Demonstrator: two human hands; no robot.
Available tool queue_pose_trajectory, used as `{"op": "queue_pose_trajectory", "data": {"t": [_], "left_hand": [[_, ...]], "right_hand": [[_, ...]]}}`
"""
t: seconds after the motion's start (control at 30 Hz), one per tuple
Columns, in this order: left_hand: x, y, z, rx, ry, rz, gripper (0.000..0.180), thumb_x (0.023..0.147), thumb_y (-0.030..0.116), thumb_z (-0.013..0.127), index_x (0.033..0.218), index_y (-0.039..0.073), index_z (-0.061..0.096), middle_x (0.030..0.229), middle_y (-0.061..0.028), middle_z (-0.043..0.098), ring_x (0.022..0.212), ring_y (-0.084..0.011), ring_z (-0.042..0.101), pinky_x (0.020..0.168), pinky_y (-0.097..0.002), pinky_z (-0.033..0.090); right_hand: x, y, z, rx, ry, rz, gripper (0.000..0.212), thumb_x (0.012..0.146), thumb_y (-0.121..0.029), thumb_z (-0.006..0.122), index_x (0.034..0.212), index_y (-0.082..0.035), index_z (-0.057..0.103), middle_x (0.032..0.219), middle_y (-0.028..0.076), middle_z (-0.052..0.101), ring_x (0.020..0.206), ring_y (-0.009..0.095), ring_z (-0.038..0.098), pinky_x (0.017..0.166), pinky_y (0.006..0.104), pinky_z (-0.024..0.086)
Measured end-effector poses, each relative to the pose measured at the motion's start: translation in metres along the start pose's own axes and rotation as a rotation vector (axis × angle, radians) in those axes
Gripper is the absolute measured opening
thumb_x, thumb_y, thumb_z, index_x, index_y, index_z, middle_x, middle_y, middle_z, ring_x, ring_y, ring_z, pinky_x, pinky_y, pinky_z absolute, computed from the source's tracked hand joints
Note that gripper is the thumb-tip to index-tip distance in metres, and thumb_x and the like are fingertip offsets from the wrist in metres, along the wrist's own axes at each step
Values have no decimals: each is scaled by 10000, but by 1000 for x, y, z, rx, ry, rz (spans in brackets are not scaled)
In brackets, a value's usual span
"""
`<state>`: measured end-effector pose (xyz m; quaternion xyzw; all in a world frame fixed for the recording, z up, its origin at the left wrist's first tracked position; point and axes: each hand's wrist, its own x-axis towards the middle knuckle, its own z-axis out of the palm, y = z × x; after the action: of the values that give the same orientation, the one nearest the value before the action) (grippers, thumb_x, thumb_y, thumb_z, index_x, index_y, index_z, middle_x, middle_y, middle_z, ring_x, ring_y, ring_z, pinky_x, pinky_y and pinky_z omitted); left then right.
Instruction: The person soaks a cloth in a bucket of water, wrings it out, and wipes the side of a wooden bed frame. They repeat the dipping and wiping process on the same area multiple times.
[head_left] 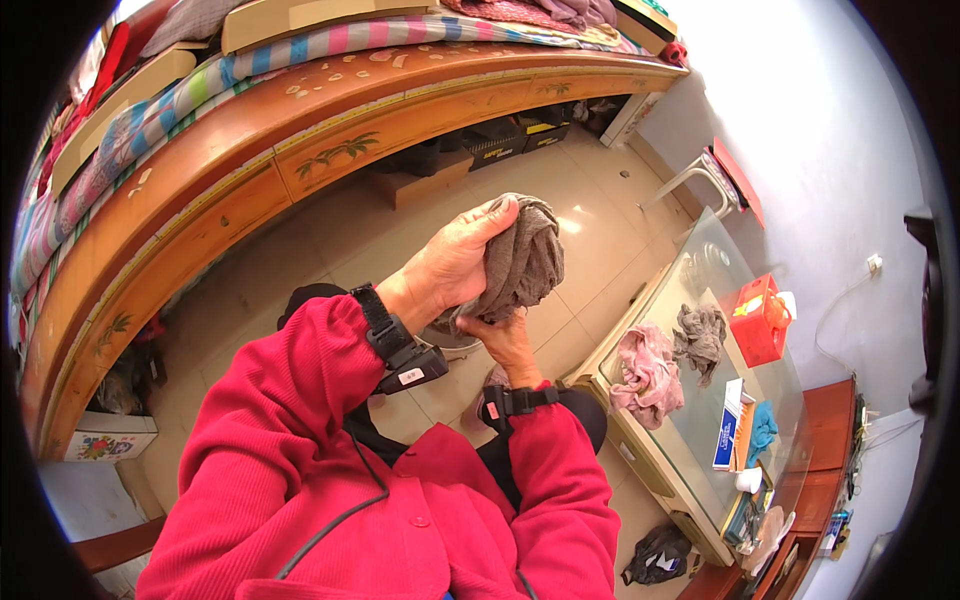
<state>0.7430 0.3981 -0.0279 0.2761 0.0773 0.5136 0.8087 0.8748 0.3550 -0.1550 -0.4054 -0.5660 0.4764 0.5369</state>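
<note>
A bunched grey-brown cloth (pixel 525 255) is held up in front of me, over the floor. My left hand (pixel 450 258) is closed around its left side, the thumb lying along the top. Below, my right hand (pixel 508 345) grips the lower end of the same cloth, its fingers partly hidden by the folds. Beneath my hands part of a pale, round-rimmed container (pixel 455 350) shows, mostly covered by my wrists. Black straps with small devices go round both wrists.
To the right, a glass-topped table (pixel 700 262) bears a pink cloth (pixel 648 375), a grey cloth (pixel 700 338), a red box (pixel 758 322) and a blue-white box (pixel 732 425). A wooden bed frame (pixel 235 205) curves across the far side. A black bag (pixel 660 555) lies by the table.
</note>
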Motion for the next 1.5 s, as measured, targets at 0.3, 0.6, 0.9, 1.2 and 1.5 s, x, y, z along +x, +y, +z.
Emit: {"op": "queue_pose_trajectory", "data": {"t": [0.3, 0.6, 0.9, 1.2, 1.5], "left_hand": [[-14, 36, -89, 60, 221, 122, 339, 1019, 315, 455, 1106, 24, 607, 1077, -112, 678, 998, -251, 645, 946, -444, 483], [-40, -32, -157, 137, 601, -269, 341, 1010, 279, 480, 1194, 0, 550, 1207, -163, 616, 1099, -336, 598, 940, -570, 463], [-51, -50, -119, -176, 254, -173, 537, 913, 434, 619, 1297, 72, 521, 1236, -131, 607, 1141, -277, 584, 943, -504, 488], [-49, -31, -106, 425, 411, -71, 522, 961, 402, 563, 1294, 4, 503, 1253, -96, 578, 1127, -198, 547, 901, -366, 502], [-101, 144, -90, 1647, 304, 556, 250, 929, 140, 618, 1157, 44, 654, 1126, -115, 644, 918, -180, 654, 743, -306, 561]], "right_hand": [[23, -6, -61, 398, 219, 102, 416, 744, 102, 714, 1092, -45, 540, 998, 43, 657, 910, 135, 628, 846, 296, 518], [36, -28, -54, 748, 126, -192, 339, 856, -105, 697, 1154, -59, 542, 1113, 79, 635, 1046, 221, 613, 934, 374, 501], [31, -10, -9, 361, 185, 7, 390, 924, -48, 521, 1309, -3, 484, 1283, 140, 552, 1167, 257, 540, 989, 361, 433], [20, 13, 31, -518, 73, -287, 751, 837, -288, 725, 1453, -63, 359, 1498, 181, 314, 1353, 304, 366, 1090, 425, 338], [50, 71, 39, 871, 223, 520, 338, 851, -145, 640, 1153, -7, 577, 1034, 104, 657, 925, 252, 659, 790, 380, 562]]}}
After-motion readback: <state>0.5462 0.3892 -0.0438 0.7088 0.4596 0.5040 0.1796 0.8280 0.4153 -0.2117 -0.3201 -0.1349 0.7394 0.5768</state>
